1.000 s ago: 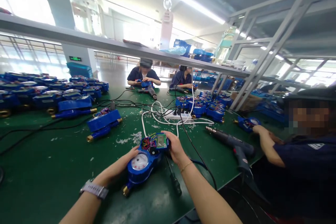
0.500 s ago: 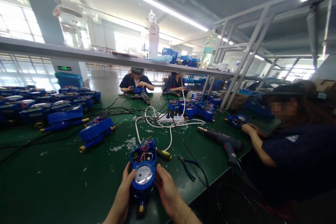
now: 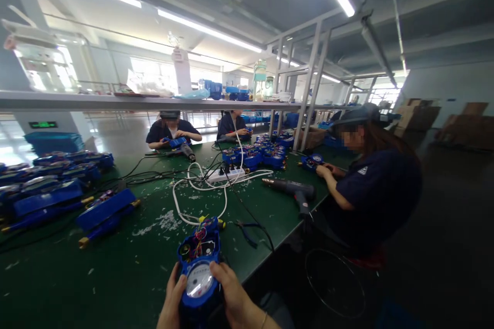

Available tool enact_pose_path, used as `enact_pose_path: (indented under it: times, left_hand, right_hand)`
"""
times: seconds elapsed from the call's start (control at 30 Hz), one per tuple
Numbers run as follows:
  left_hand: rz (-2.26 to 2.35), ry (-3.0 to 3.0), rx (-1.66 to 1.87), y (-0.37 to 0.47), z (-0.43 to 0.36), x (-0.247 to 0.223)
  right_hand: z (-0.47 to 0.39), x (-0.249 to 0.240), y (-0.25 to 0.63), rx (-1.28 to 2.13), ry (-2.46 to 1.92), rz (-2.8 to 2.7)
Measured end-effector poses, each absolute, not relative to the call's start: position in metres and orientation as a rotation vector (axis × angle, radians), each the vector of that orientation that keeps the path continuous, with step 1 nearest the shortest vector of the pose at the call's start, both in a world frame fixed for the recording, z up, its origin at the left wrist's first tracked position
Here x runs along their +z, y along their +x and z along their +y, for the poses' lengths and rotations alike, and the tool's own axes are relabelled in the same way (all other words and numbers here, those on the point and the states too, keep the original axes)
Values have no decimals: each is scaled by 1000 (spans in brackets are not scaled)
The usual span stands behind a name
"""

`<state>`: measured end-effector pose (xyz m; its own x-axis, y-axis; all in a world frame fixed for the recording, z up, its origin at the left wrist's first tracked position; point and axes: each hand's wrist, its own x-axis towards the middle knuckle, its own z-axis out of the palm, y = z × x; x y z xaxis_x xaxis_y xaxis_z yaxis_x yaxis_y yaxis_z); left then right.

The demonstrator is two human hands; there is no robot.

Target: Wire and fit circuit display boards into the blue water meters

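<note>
Both of my hands hold a blue meter [image 3: 199,278] low in the middle of the view, tilted, its round clear dial facing up and coloured wires showing in its open upper compartment. My left hand [image 3: 172,295] grips the left side, thumb beside the dial. On the right side is my right hand [image 3: 233,290], its thumb on the dial's rim. Just behind the meter's top end lies a yellow and black screwdriver [image 3: 221,223], partly hidden. Pliers with dark blue handles [image 3: 249,234] rest to the right on the green table [image 3: 127,277].
Many blue meters [image 3: 46,185] fill the left side; more [image 3: 254,154] stand beyond a white power strip [image 3: 226,174]. A heat gun [image 3: 289,188] lies at right near a seated co-worker [image 3: 374,180]. Cables and plastic scraps cover the middle. A shelf [image 3: 154,103] spans above.
The view has turned right. The meter has come nearer the table's right edge, and my right thumb has moved onto the dial's rim, where before that hand was more open beside the meter.
</note>
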<state>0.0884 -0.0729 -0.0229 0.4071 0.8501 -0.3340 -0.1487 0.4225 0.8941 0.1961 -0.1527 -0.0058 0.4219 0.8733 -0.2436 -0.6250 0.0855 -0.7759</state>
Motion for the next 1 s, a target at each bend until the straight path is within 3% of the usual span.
enact_pose_path:
  times: [0.47,0.73,1.0]
  left_hand:
    - [882,877,925,88,-80,-26]
    - [812,1643,1057,81,-30,20]
    - [667,1793,949,126,2,55]
  right_hand:
    - [-158,4,200,1210,-963,-363]
    - [-165,6,201,1225,-1060,-366]
    - [-163,1,202,1188,-1130,-329]
